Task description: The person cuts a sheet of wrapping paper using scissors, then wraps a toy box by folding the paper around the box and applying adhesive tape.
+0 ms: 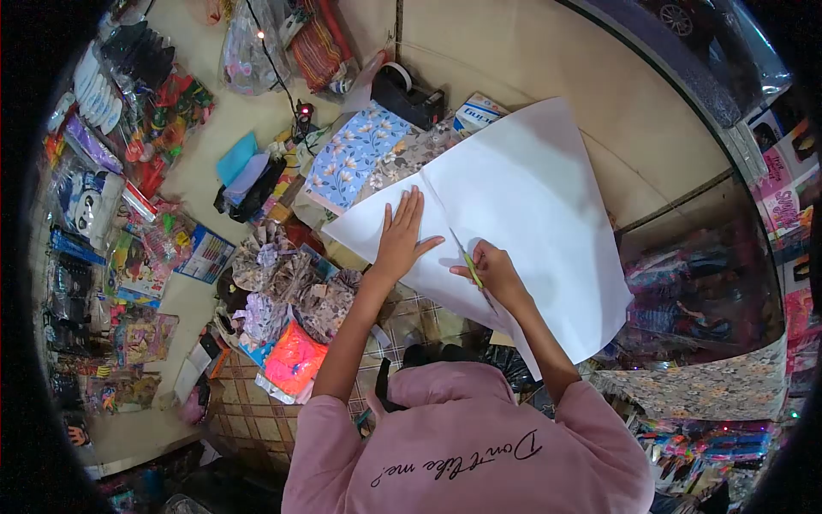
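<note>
1. Paper, white, smooth and fan-shaped, is spreading across the counter in front of the person, with its lower edge reaching toward the pink shirt. A long seam or cut is running down it between the 2 hands; which it is, I cannot tell.
2. The left hand is pressing palm-down on the paper, fingers spread and thumb pointing toward the seam, apparently to keep the sheet from sliding.
3. The right hand is pinching a slim green-handled tool between thumb and fingers, its thin tip lying along the seam, probably for close control. Whether it is scissors or a knife, I cannot tell.
4. Beyond the sheet, a black tape dispenser is standing beside a small printed box. Blue floral packaging, flat and patterned, is lying just beside the paper's upper left edge.
5. To the left, soft, crumpled floral fabric bunches are heaping up near the left forearm, above a shiny orange-pink packet. Farther left, plastic-wrapped goods are crowding together, their film catching the light.
</note>
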`<act>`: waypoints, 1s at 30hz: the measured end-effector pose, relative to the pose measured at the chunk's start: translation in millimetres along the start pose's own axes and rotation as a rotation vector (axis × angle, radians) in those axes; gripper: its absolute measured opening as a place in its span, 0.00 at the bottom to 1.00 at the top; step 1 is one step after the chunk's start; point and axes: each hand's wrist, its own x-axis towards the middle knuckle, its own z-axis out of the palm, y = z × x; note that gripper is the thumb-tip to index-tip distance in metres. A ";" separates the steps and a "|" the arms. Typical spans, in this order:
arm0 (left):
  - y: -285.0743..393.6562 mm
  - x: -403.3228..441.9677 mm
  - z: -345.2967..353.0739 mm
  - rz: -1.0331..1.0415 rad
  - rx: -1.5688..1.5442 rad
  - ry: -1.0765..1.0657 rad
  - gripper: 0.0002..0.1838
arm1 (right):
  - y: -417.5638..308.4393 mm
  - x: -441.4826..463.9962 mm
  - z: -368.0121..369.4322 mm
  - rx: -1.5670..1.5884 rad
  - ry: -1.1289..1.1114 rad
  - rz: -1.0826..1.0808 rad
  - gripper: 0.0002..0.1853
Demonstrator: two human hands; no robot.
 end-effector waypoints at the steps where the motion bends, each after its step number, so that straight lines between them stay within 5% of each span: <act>1: 0.1 0.0 0.4 -0.002 -0.002 0.000 0.50 | -5.9 0.2 -1.2 -0.011 -0.007 0.030 0.27; 13: 2.1 -1.6 -0.6 -0.019 -0.030 -0.005 0.50 | -0.6 17.9 -0.7 -0.253 0.040 -0.167 0.31; 22: 0.4 -2.5 2.7 -0.014 -0.041 0.009 0.51 | -25.0 14.9 7.0 -0.084 0.041 -0.028 0.26; 30: 0.9 -3.5 2.5 -0.007 -0.036 0.029 0.51 | -2.8 20.4 12.1 -0.153 0.127 -0.155 0.25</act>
